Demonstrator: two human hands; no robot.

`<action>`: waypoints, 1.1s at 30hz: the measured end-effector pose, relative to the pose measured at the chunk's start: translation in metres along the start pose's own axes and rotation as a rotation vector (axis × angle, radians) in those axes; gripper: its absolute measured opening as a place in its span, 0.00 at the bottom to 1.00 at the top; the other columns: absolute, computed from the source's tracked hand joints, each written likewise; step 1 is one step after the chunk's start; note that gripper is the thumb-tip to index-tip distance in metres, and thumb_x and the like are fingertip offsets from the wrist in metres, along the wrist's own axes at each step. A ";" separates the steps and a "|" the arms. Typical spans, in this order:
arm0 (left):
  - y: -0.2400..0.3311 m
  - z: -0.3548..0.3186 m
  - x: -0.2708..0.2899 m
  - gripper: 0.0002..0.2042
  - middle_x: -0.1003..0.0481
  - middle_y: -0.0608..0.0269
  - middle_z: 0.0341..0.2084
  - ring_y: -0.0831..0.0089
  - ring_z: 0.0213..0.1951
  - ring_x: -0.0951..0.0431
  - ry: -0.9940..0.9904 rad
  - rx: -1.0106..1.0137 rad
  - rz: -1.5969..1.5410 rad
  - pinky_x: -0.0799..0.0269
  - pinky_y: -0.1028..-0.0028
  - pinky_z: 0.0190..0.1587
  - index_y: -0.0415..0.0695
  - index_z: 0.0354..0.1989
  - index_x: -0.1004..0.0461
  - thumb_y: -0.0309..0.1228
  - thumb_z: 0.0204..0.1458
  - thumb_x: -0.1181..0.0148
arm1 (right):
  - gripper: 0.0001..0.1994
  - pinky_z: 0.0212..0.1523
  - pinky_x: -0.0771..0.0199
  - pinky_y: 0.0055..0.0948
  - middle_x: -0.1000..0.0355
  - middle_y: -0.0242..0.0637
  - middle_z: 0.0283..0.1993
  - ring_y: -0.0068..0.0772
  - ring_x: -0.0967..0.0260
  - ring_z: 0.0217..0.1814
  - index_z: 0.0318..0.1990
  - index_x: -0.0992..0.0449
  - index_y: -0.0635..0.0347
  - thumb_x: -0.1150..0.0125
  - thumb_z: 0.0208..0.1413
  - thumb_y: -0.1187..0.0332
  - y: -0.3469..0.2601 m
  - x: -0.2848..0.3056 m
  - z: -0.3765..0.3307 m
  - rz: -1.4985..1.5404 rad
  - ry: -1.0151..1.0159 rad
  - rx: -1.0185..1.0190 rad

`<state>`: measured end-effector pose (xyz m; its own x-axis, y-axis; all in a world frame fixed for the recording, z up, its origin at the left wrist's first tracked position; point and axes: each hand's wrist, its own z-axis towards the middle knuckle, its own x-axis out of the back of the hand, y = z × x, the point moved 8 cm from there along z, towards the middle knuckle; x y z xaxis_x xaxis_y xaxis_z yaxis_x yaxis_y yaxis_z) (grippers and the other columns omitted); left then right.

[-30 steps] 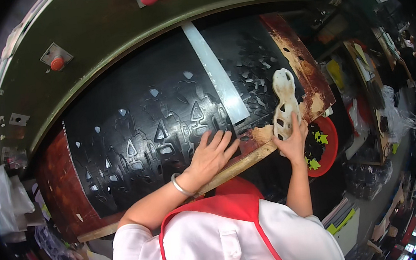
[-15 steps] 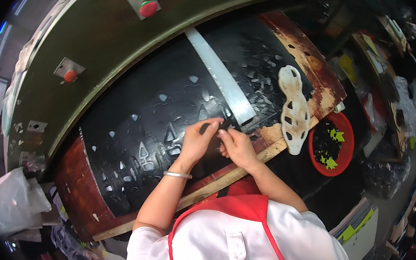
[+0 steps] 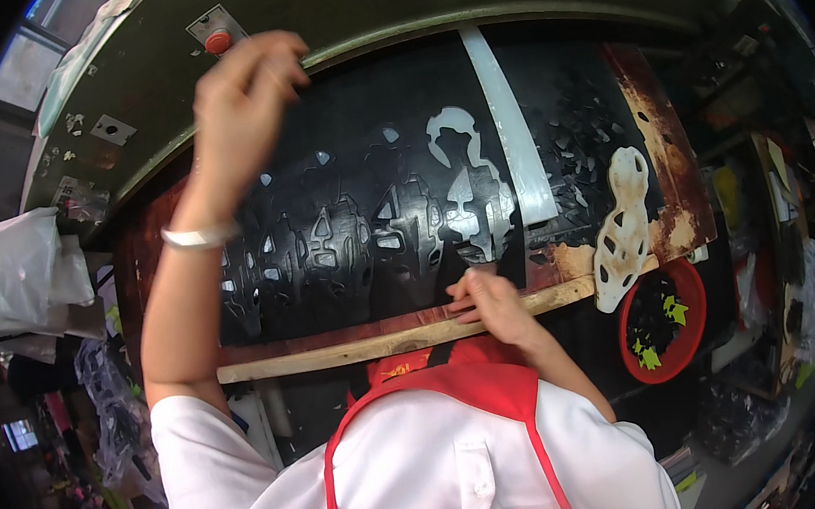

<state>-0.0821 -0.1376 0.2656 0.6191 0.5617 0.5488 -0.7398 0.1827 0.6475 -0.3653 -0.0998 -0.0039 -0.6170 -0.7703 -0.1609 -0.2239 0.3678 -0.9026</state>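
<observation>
Black sheet (image 3: pixel 364 111): lies flat on a reddish-brown board (image 3: pixel 630 71), long axis left to right. The cut shapes (image 3: pixel 327 233) in it stand side by side in a row, each with its long axis running near to far. The rightmost has a pale outline, its rounded loop at the far end, just left of the metal strip (image 3: pixel 511 127).

Right hand (image 3: pixel 496 307): at the sheet's near edge, over the wooden edging (image 3: pixel 416 338); fingers loosely curled, pointing left. Contact, and anything held, cannot be told.

Left hand (image 3: pixel 245 98): raised beyond the sheet at far left, blurred, fingers half bent, near a red push button (image 3: pixel 217 42) on the green machine body (image 3: pixel 345 10). Cannot tell whether it grips anything. The left forearm blocks the view of the sheet's left end.

Obstructions: metal strip lies across the black surface, far to near; loose black scraps (image 3: pixel 567 175) to its right. Farther right, a pale sole-shaped plate (image 3: pixel 631 213) with holes: far end leans right, near end juts past the edging.

Near right: red bowl (image 3: pixel 693 310), holding black bits and yellow-green pieces (image 3: pixel 674 308).

Far left: whitish plastic bags (image 3: pixel 7 273).
</observation>
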 end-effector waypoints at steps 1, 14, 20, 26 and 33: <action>0.006 -0.032 -0.025 0.09 0.23 0.59 0.35 0.75 0.32 0.24 -0.082 0.010 0.101 0.28 0.76 0.35 0.36 0.43 0.24 0.27 0.57 0.44 | 0.24 0.45 0.22 0.30 0.29 0.47 0.47 0.34 0.27 0.47 0.37 0.30 0.63 0.64 0.70 0.51 0.003 -0.010 0.006 0.092 0.008 0.018; -0.066 -0.190 -0.150 0.11 0.23 0.68 0.30 0.81 0.30 0.27 -0.379 0.563 -0.624 0.29 0.78 0.37 0.39 0.45 0.22 0.32 0.60 0.44 | 0.22 0.23 0.26 0.24 0.27 0.40 0.26 0.27 0.27 0.23 0.29 0.31 0.63 0.53 0.67 0.52 0.006 -0.041 0.036 0.285 0.348 0.030; -0.086 -0.181 -0.161 0.13 0.23 0.65 0.29 0.81 0.29 0.26 -0.417 0.777 -0.827 0.30 0.80 0.35 0.37 0.45 0.23 0.34 0.61 0.44 | 0.18 0.17 0.31 0.22 0.32 0.33 0.17 0.20 0.29 0.19 0.24 0.31 0.63 0.44 0.64 0.60 0.015 -0.042 0.055 0.027 0.451 0.074; -0.107 -0.044 -0.053 0.08 0.26 0.66 0.26 0.80 0.21 0.31 0.326 0.641 -0.825 0.32 0.78 0.26 0.42 0.40 0.26 0.34 0.60 0.43 | 0.16 0.24 0.25 0.23 0.30 0.34 0.18 0.22 0.27 0.22 0.26 0.31 0.65 0.46 0.65 0.65 0.024 -0.039 0.057 0.077 0.541 0.262; -0.080 0.075 0.085 0.13 0.24 0.65 0.30 0.82 0.26 0.26 0.090 0.087 -0.714 0.32 0.82 0.29 0.41 0.47 0.23 0.37 0.61 0.42 | 0.15 0.26 0.22 0.23 0.27 0.36 0.23 0.26 0.25 0.25 0.32 0.28 0.66 0.47 0.65 0.62 0.022 -0.050 0.044 0.196 0.407 0.156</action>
<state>0.0495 -0.1656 0.2998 0.9167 0.3940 -0.0669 -0.1368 0.4666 0.8738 -0.3063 -0.0764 -0.0333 -0.8886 -0.4160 -0.1931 0.0234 0.3794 -0.9250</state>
